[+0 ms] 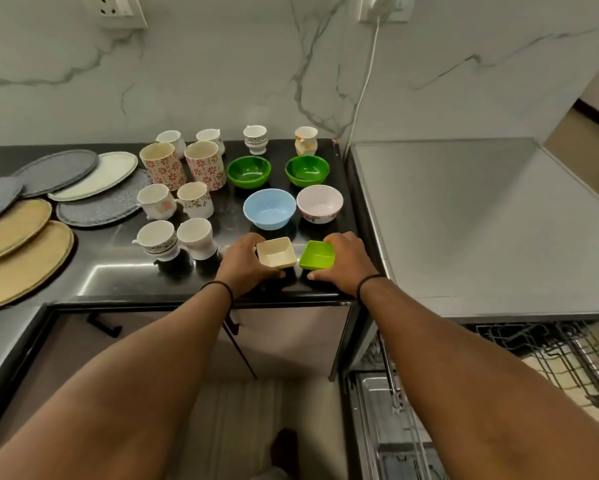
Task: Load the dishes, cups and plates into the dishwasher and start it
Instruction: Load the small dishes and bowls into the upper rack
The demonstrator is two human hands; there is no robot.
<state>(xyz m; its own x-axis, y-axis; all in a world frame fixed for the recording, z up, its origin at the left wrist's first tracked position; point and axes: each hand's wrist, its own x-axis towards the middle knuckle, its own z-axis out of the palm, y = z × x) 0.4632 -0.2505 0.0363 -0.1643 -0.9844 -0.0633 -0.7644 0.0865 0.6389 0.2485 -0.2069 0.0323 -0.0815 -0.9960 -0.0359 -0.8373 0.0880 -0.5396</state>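
Observation:
My left hand grips a small cream square dish at the front of the black counter. My right hand grips a small lime-green square dish beside it. Behind them stand a blue bowl, a white flowered bowl and two dark green bowls. Several cups and mugs stand to the left of the bowls. Several oval plates lie overlapping at the far left. The dishwasher stands to the right, its wire rack pulled out.
A marble wall rises behind the counter, with a white cable running down from a socket. The open dishwasher door lies low at the bottom right. Cabinet doors with a black handle sit under the counter.

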